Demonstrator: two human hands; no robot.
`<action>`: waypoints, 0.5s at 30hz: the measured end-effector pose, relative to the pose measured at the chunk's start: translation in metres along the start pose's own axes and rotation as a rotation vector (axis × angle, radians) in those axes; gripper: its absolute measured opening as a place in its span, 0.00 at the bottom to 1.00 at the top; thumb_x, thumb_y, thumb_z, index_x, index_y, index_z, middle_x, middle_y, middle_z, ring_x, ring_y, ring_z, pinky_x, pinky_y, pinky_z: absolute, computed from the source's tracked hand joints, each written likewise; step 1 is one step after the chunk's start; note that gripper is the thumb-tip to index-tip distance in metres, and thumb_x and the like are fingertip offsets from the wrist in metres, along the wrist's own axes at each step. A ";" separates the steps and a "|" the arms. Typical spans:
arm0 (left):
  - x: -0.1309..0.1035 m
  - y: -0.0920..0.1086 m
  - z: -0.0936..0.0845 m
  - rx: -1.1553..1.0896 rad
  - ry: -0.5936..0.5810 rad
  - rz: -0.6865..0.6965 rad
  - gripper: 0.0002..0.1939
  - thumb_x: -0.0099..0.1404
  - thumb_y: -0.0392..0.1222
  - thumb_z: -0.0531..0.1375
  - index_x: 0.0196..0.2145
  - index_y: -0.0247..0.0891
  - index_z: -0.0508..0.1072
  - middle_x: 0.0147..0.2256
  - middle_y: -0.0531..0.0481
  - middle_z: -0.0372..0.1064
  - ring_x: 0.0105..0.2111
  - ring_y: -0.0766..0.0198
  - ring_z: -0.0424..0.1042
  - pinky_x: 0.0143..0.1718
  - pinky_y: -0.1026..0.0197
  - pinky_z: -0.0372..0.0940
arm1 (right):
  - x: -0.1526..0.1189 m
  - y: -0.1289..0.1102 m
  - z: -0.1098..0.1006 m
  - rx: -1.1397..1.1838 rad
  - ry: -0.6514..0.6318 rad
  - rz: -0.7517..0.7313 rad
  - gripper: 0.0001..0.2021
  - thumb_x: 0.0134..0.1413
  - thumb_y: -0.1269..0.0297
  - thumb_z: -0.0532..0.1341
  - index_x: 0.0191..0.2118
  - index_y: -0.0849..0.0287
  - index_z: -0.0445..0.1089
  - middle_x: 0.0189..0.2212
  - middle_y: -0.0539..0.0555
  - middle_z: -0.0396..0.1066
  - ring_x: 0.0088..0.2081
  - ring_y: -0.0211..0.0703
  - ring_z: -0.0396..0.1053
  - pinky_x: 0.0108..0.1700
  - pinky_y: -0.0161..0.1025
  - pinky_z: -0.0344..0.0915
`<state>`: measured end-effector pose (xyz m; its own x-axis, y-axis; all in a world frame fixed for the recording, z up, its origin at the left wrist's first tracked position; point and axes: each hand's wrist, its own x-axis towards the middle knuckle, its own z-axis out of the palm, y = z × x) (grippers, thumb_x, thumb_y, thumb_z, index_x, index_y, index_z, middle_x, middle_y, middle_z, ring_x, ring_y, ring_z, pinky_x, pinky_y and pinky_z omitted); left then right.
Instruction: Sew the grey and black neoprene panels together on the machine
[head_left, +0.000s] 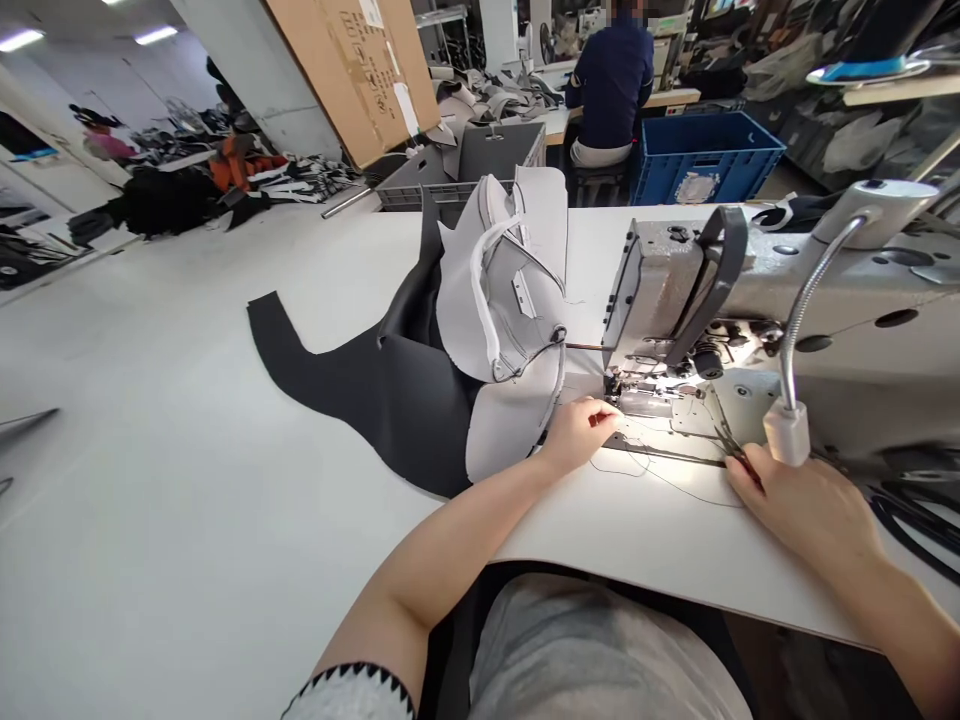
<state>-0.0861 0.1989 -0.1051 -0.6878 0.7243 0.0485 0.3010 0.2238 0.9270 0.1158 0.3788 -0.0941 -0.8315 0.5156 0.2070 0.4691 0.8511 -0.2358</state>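
Note:
My left hand (581, 432) is closed in a pinch beside the needle area of the sewing machine (675, 290), with a dark thread (646, 470) trailing from its fingertips. The thread curls in loose loops over the lit plate and the white table. To the right, my right hand (802, 505) grips small metal thread snips (731, 440), their points towards the machine bed. Left of the needle lies a sewn piece of light grey and black material (427, 400), with a white strip (480, 290) and seams showing. It lies just beyond my left wrist.
The white table (187, 450) spreads to the left. A flexible lamp (787, 430) hangs over the machine bed near my right hand. Behind stand a grey crate (499, 150), a leaning cardboard box (360, 80), a blue crate (705, 155) and a seated person (613, 80).

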 end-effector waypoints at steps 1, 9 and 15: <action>0.001 0.001 0.000 -0.042 0.005 -0.022 0.07 0.59 0.39 0.60 0.30 0.38 0.78 0.29 0.52 0.72 0.30 0.66 0.68 0.35 0.64 0.62 | -0.004 -0.006 -0.001 0.061 -0.031 0.031 0.15 0.56 0.52 0.53 0.24 0.54 0.63 0.21 0.56 0.62 0.25 0.49 0.62 0.28 0.43 0.54; 0.004 0.008 -0.002 -0.126 0.052 -0.106 0.07 0.58 0.42 0.60 0.28 0.36 0.76 0.26 0.53 0.71 0.28 0.66 0.68 0.31 0.65 0.63 | 0.002 -0.094 0.006 1.689 -0.729 0.698 0.18 0.58 0.45 0.53 0.40 0.56 0.64 0.20 0.44 0.51 0.16 0.30 0.41 0.17 0.31 0.41; 0.009 0.008 -0.001 -0.068 0.061 -0.092 0.06 0.57 0.39 0.60 0.24 0.36 0.73 0.23 0.55 0.68 0.26 0.69 0.63 0.30 0.66 0.60 | 0.039 -0.102 0.022 1.949 -0.787 0.951 0.10 0.61 0.57 0.55 0.33 0.57 0.59 0.22 0.44 0.51 0.18 0.29 0.44 0.17 0.27 0.41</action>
<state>-0.0904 0.2062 -0.0971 -0.7503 0.6609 -0.0175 0.1906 0.2416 0.9515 0.0288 0.3095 -0.0832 -0.7649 0.0364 -0.6432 0.3142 -0.8506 -0.4217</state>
